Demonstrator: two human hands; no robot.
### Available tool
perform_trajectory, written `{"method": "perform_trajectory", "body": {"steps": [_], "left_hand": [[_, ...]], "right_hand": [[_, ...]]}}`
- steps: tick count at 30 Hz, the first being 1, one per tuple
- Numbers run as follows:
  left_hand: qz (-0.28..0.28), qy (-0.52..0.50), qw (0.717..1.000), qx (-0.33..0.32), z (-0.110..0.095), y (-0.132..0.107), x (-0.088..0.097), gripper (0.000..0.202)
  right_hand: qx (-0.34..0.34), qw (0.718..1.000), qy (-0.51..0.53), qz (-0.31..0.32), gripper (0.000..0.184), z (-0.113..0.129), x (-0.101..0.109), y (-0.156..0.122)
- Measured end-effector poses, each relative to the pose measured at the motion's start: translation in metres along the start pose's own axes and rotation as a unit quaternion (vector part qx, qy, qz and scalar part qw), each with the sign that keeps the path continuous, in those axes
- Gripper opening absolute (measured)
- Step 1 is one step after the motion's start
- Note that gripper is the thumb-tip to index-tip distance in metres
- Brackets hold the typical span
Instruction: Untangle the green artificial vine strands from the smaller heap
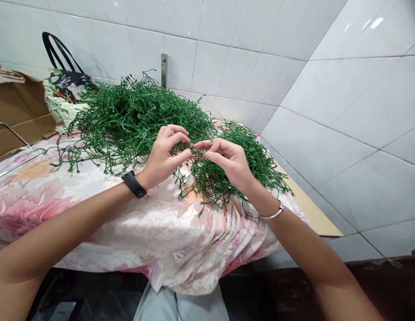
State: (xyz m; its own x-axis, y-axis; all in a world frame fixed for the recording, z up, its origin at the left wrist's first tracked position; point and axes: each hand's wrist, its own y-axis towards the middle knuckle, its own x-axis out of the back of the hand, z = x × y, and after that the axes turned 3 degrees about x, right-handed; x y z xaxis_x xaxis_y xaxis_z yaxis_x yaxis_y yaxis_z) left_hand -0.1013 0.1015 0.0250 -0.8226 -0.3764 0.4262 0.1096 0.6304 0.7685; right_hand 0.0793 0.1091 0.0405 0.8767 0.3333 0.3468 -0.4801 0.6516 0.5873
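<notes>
My left hand [169, 149] is over the gap between two heaps of thin green artificial stems. Its fingers are curved, with the thumb and forefinger apart, and no held thing shows clearly. Facing it, my right hand [229, 162] has its thumb and fingers drawn together in a pinch. Whatever lies in that pinch is too small to make out against the green. The larger heap of stems [137, 111] spreads behind my left hand. Beneath and beside my right hand lies the smaller heap of stems [261, 165]. Small buds or forked tips show on many stems.
A floral cloth [127, 227] covers the table and hangs in folds at the front. At the left are a cardboard box [23, 107], a metal wire frame [18, 136] and a flowered bag [70, 82]. Tiled walls [227, 67] close in the back and right.
</notes>
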Motion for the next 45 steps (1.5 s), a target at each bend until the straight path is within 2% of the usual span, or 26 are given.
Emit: {"method": "perform_trajectory", "body": {"steps": [7,10,13,18,23,28,32,38,42,45], "left_hand": [[0.038,-0.023,0.999,0.0,0.0,0.001,0.002,0.006],[0.048,-0.044,0.998,0.0,-0.001,0.0,0.002,0.012],[0.052,-0.07,0.996,0.006,0.001,0.001,0.002,0.015],[0.064,-0.114,0.99,0.044,0.004,0.004,0.003,0.005],[0.094,-0.172,0.976,0.097,0.001,0.003,0.004,0.01],[0.137,-0.213,0.961,0.109,-0.002,-0.001,0.002,0.014],[0.15,-0.241,0.952,0.112,-0.003,-0.003,0.0,0.018],[0.157,-0.234,0.954,0.1,-0.002,-0.001,0.003,0.011],[0.174,-0.17,0.968,0.066,-0.003,0.0,0.006,0.004],[0.18,-0.133,0.973,0.046,-0.003,0.0,0.006,0.006]], "right_hand": [[0.005,1.0,-0.004,-0.003,0.015,0.0,0.001,0.001],[-0.008,1.0,0.02,0.002,0.016,-0.001,0.002,0.001],[-0.013,0.999,0.028,0.025,0.016,-0.001,0.002,0.001],[0.005,0.997,0.03,0.072,0.014,-0.002,0.0,0.002],[-0.035,0.998,0.026,0.035,0.011,-0.007,-0.005,0.0],[-0.039,0.999,0.034,-0.007,0.021,-0.012,-0.005,0.0],[-0.042,0.999,0.015,-0.007,0.024,-0.011,-0.004,0.001],[-0.068,0.997,0.044,0.022,0.025,-0.003,-0.005,0.001],[-0.093,0.991,0.088,0.045,0.02,-0.002,-0.008,0.0],[-0.092,0.99,0.098,0.053,0.019,-0.004,-0.008,0.001]]}}
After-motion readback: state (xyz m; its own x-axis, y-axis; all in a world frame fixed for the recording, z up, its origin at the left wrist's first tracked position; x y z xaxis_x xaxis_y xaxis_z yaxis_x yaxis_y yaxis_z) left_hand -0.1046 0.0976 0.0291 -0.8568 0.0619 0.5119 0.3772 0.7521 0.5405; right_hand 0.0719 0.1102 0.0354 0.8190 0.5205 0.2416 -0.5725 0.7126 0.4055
